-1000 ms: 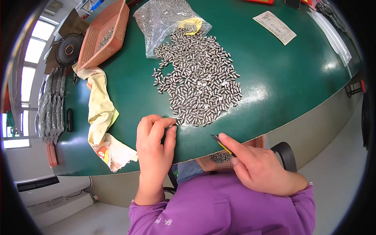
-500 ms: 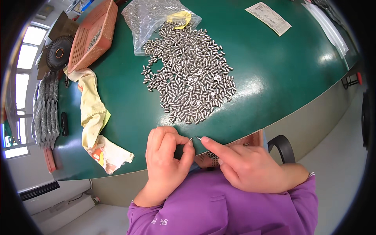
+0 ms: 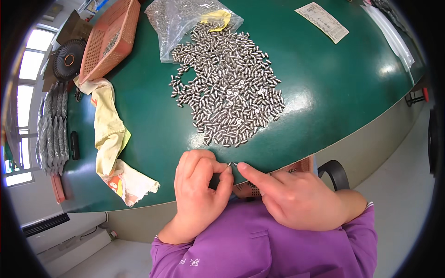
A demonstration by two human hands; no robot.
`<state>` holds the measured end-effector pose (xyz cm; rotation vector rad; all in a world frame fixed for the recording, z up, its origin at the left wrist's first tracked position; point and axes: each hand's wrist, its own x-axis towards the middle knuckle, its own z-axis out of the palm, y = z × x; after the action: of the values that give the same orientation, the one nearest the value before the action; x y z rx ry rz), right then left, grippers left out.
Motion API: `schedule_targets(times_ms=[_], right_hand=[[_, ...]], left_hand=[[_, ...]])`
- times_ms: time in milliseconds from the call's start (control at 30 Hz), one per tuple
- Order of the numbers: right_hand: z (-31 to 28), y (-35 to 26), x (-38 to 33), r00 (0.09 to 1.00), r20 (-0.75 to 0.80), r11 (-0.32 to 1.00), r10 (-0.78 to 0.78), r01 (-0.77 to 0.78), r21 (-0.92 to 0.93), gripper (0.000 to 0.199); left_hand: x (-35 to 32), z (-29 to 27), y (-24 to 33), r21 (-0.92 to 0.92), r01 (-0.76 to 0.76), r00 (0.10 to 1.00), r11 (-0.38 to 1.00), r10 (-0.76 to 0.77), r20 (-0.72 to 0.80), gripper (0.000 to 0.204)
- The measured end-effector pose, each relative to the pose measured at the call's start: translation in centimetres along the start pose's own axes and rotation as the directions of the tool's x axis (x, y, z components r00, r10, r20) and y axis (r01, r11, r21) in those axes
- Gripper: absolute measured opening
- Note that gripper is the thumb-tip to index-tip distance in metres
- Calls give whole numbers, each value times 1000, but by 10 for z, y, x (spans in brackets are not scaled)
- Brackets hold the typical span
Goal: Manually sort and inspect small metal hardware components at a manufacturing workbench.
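A heap of small silver metal pins with grooved, pointed bodies (image 3: 232, 88) lies on the green table. At the near edge, the thumb and index finger of my left hand (image 3: 200, 185) are pinched on one small metal pin (image 3: 229, 164). My right hand (image 3: 296, 197) has its index finger stretched out. At that fingertip, on the tabletop, lies a second small metal pin (image 3: 234, 164), close to the left fingertips. The right thumb is apart from the index finger, and the other right fingers are curled and partly hidden.
A clear plastic bag of pins (image 3: 178, 28) with a yellow label lies behind the heap. Leftward are a pink basket (image 3: 104, 51), a yellowish cloth (image 3: 109, 139), a black fan (image 3: 68, 61) and stacked grey packets (image 3: 53, 129). A paper slip (image 3: 322, 22) lies far right. Below the table edge is another pink basket (image 3: 303, 166).
The view has shifted slightly. Both hands keep nearly the same pose, with the left-hand pin turned a little and the two pins slightly closer together.
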<state>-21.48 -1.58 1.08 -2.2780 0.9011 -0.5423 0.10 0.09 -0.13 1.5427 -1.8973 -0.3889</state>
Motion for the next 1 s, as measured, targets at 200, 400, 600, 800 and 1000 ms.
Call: schedule_targets(times_ms=[200, 400, 600, 800, 1000], right_hand=[[3, 0, -1, 1000, 6, 998, 14, -13, -67, 58], [5, 10, -11, 995, -66, 988, 73, -63, 138, 61], [9, 11, -9, 992, -123, 993, 37, -22, 117, 60], [9, 8, -9, 993, -118, 999, 31, -28, 33, 57], [12, 7, -10, 994, -112, 1000, 6, -9, -28, 59]], left_hand=[[-1, -3, -2, 4, -25, 1000, 1000, 25, 2, 20], [2, -18, -1, 17, 15, 1000, 1000, -14, -25, 23], [13, -13, -18, 169, 58, 995, 984, -44, -89, 17], [9, -13, -6, 76, -26, 999, 997, 24, 30, 19], [4, -1, 1, 44, -44, 999, 998, 43, 13, 21]])
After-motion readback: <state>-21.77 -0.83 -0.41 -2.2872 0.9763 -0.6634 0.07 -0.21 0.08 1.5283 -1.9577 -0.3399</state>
